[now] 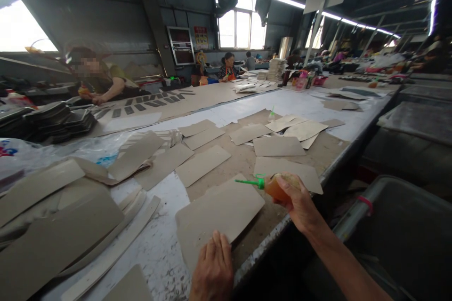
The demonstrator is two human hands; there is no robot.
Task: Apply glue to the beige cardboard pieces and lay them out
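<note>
Right grip [298, 202] clenched around a small orange glue bottle [277, 187], which lies nearly sideways with its green nozzle [249, 182] pointing left. We see the nozzle tip just above the top edge of a tan card sheet [219, 211]; we cannot tell whether it touches. Left grip [213, 268] released, grasping nothing, fingers flat on the near edge of that same sheet. The sheet lies flat at the front edge of the counter [158, 244], between the two grips.

Just behind the right grip lies another tan sheet [282, 169]. More loose card pieces [202, 163] are scattered flat across the counter beyond, some overlapping. To the left we see a fanned pile of longer card strips [52, 240], with a clear plastic bag [21, 155] behind it. A stack of dark pieces [60, 120] sits further back left, near a seated co-worker [102, 82] whose hands rest on the far counter. A second person [228, 66] sits well apart at the back by the window. A grey bin [406, 230] stands to the right, below the counter edge.
</note>
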